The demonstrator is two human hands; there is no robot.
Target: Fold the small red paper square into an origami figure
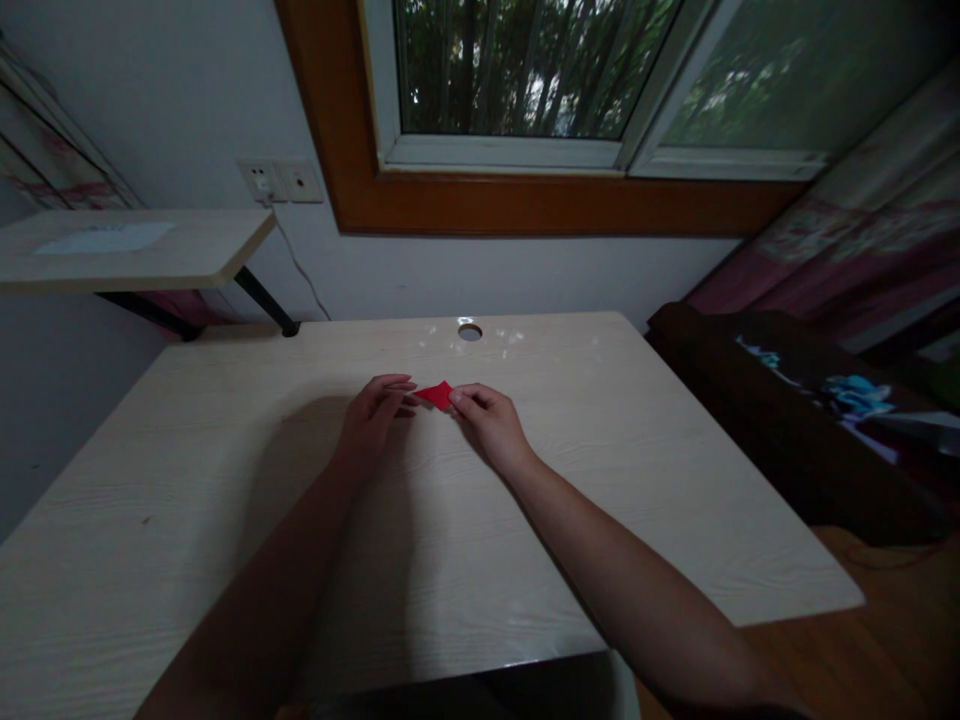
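A small folded piece of red paper [436, 395] lies on the pale wooden desk [225, 480], near its middle. My left hand [373, 412] pinches the paper's left end with curled fingers. From the right, my right hand [486, 422] grips its other end between thumb and forefinger. Both forearms reach across the desk from the near edge. Part of the paper is hidden by my fingertips.
A round cable hole [470, 331] is at the desk's far edge. A shelf [127, 245] juts out at the upper left, below a wall socket [279, 181] with a cable. A window [525, 80] is behind. Dark furniture [787, 420] stands to the right.
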